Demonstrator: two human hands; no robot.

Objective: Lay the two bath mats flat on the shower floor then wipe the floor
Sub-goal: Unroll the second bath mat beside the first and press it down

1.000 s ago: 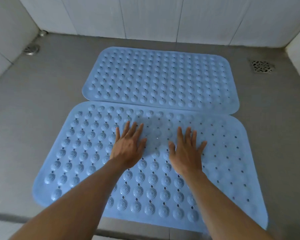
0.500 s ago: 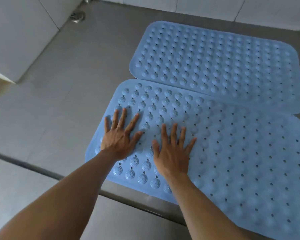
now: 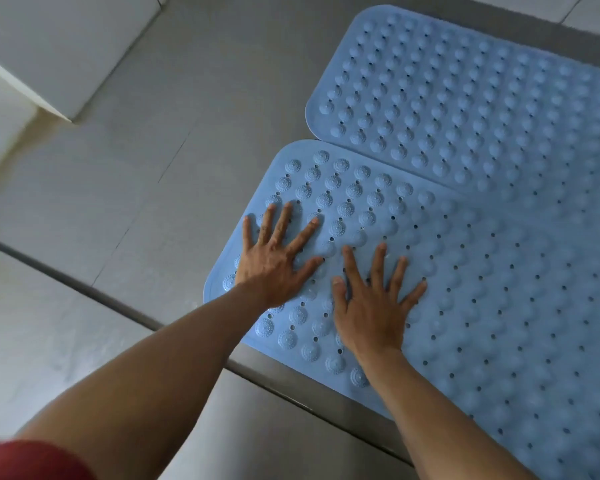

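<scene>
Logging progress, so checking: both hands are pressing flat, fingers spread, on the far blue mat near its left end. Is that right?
No. The head view shows the left hand and right hand pressing flat, fingers spread, on the near blue mat, near its left end.

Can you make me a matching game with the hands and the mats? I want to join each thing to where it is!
Things:
1 left hand
2 right hand
3 far mat
4 sleeve

Places:
a red, bottom corner of the picture
b flat on the near mat, by its left end
c no hand on it
d flat on the near mat, further in

Pairs: 1-b, 2-d, 3-c, 4-a
</scene>
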